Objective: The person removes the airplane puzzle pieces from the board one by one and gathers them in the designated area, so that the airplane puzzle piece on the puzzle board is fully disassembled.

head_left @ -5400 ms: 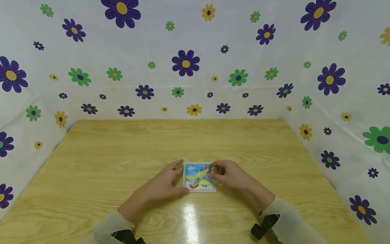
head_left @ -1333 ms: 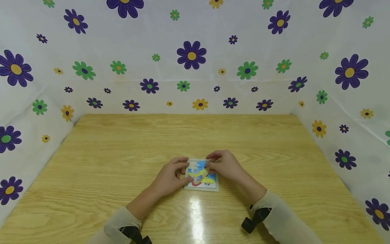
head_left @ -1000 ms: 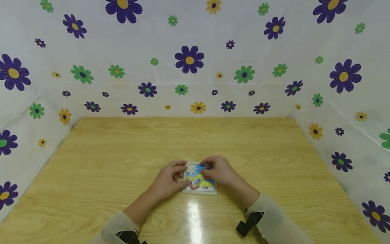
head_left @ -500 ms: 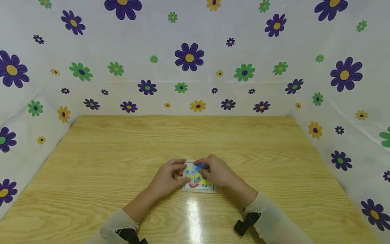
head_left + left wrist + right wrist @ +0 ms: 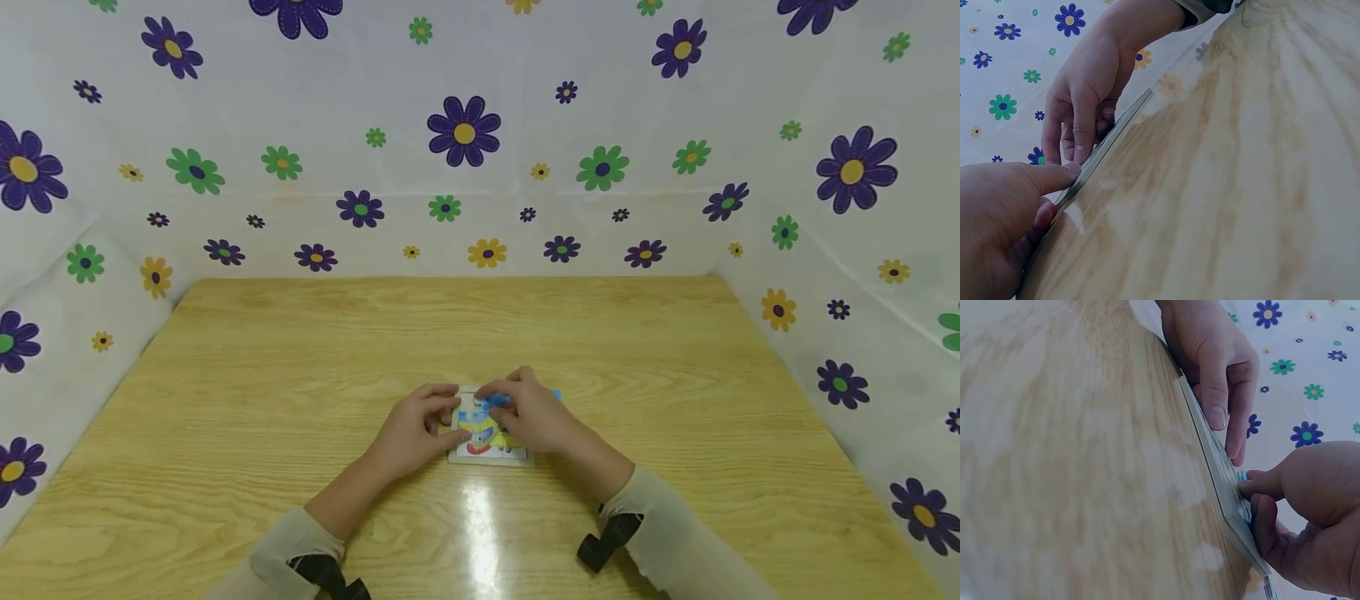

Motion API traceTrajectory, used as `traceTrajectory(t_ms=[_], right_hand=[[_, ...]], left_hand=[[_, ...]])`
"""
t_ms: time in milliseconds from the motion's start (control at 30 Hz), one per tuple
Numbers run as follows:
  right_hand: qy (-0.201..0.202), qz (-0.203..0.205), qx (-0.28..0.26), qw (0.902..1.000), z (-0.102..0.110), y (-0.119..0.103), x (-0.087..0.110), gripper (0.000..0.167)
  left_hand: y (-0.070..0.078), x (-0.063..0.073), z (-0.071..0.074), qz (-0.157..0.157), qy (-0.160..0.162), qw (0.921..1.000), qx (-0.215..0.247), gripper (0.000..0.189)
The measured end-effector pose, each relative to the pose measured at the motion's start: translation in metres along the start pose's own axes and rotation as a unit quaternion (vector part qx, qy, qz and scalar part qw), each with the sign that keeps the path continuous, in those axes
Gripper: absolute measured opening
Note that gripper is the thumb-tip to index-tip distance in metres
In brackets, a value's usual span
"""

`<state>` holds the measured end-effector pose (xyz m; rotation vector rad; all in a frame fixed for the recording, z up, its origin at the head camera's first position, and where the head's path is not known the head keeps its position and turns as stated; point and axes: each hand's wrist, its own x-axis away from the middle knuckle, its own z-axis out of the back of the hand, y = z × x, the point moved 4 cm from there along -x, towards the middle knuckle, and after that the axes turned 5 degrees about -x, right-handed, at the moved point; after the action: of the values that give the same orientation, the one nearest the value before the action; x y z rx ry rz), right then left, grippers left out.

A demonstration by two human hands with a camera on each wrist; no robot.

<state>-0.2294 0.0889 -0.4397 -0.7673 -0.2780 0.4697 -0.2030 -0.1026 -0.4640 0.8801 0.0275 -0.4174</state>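
A small jigsaw puzzle (image 5: pixel 491 460) with a yellow and red airplane picture lies on the table in a pale tray. Bare backing shows at its upper left. My left hand (image 5: pixel 411 433) holds the tray's left edge, its thumb over the lower left and its fingertips at the upper left corner. Over the tray's upper right, my right hand (image 5: pixel 536 414) pinches a blue puzzle piece (image 5: pixel 496 401) between thumb and fingers. In the right wrist view, the right hand (image 5: pixel 1310 519) covers part of the picture. Another blue piece (image 5: pixel 557 393) shows just beyond the right hand, partly hidden.
The wood-grain table (image 5: pixel 300 350) extends around the tray on all sides. A white cloth with printed flowers (image 5: pixel 465 167) stands behind it and along both sides. Black wrist cameras (image 5: pixel 611 540) are strapped over the sleeves.
Earlier the picture looked whole; now upper pieces are out of place. My right hand has shifted left from the upper right corner, and a blue piece shows to its right. The left hand stays put.
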Motion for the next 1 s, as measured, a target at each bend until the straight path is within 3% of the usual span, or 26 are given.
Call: traceTrajectory(t_ms=[300, 567, 833, 1000], right_hand=[[0.015, 0.009, -0.054, 0.9984, 0.004, 0.005, 0.003, 0.030], [0.030, -0.019, -0.144, 0.9889, 0.004, 0.008, 0.005, 0.026], [0.011, -0.013, -0.173, 0.9848, 0.004, 0.009, 0.000, 0.015], [-0.009, -0.009, -0.231, 0.9729, 0.007, 0.014, 0.000, 0.015]], left_hand=[[0.001, 0.000, -0.002, 0.009, -0.003, 0.9999, 0.007, 0.047], [0.002, 0.000, 0.000, 0.010, 0.002, 0.9999, -0.010, 0.046], [0.003, 0.001, -0.001, 0.008, 0.002, 0.9999, -0.012, 0.047], [0.003, 0.000, 0.000, 0.006, 0.003, 1.0000, 0.000, 0.047]])
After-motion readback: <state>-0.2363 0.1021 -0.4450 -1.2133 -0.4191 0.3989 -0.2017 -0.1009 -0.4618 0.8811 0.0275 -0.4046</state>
